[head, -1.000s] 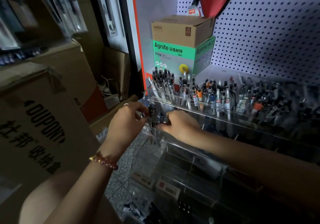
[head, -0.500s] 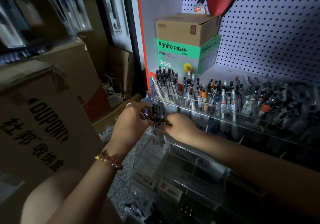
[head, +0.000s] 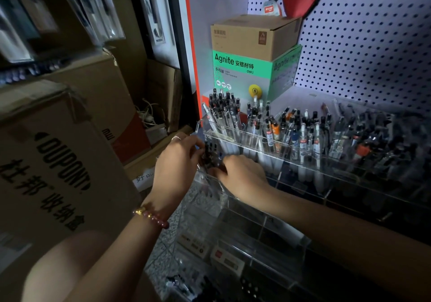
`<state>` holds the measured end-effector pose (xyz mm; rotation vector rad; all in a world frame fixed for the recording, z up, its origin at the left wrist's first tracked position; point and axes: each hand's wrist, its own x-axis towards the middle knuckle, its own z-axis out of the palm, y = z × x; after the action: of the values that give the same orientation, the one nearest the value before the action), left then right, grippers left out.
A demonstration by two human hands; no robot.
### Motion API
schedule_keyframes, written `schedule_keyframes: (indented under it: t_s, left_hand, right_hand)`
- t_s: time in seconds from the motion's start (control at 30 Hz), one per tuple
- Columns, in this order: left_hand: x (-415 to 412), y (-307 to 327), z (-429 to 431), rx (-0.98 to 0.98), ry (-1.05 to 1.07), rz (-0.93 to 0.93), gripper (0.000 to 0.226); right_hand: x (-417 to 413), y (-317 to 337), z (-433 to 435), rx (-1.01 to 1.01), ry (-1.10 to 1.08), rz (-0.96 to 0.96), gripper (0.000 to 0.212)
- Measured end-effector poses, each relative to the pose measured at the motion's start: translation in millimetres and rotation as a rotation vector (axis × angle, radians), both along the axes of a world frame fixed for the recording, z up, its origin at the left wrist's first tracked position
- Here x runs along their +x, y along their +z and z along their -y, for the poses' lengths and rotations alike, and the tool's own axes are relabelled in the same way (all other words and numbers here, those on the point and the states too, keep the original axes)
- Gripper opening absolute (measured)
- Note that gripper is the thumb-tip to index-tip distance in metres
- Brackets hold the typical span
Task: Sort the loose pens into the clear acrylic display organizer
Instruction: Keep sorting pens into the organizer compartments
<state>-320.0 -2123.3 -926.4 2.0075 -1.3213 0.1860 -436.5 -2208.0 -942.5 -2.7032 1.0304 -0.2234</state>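
A tiered clear acrylic organizer (head: 289, 199) stands on a shelf, its back row packed with several upright pens (head: 275, 129). At its left end, in the second row, a small bunch of dark-capped pens (head: 210, 153) stands upright. My left hand (head: 177, 161), with a ring and a bead bracelet, curls its fingers round this bunch from the left. My right hand (head: 240, 175) comes from the right, fingers curled and pinching the same pens low down. The pens' lower parts are hidden behind my fingers.
A green and brown Agnite box (head: 251, 54) sits behind the organizer against a white pegboard (head: 363, 45). Large cardboard cartons (head: 56, 152) stand close on the left. The lower organizer tiers (head: 238, 245) hold flat labelled items. My knee (head: 70, 264) is at bottom left.
Both hands stay on the same pen bunch at the organizer's left end. The view has shifted slightly, and my right hand's fingers have closed in nearer the left hand.
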Motion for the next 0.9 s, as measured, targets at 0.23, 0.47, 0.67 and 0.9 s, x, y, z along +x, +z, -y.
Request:
schedule_keyframes:
  t_s: [0.23,0.47,0.67,0.9]
  left_hand:
    - [-3.6,-0.4,-5.0,0.075,-0.073,-0.061,0.033]
    - [-7.0,0.0,-2.4,0.061,-0.06,-0.094,0.041]
    - [-7.5,-1.6,-2.5,0.045,-0.055,-0.084,0.039]
    - [-5.1,-4.9,0.6,0.013,-0.095,-0.112,0.034]
  right_hand:
    - [-2.1,-2.0,-3.4,-0.046,0.019,0.043,0.028]
    - [-5.3,0.1,-6.7,-0.083,0.033,0.031,0.021]
    - [-4.9,3.6,-6.1,-0.021,0.058,-0.01,0.017]
    - [-7.8,4.2,-4.6,-0.037,0.14,0.022,0.018]
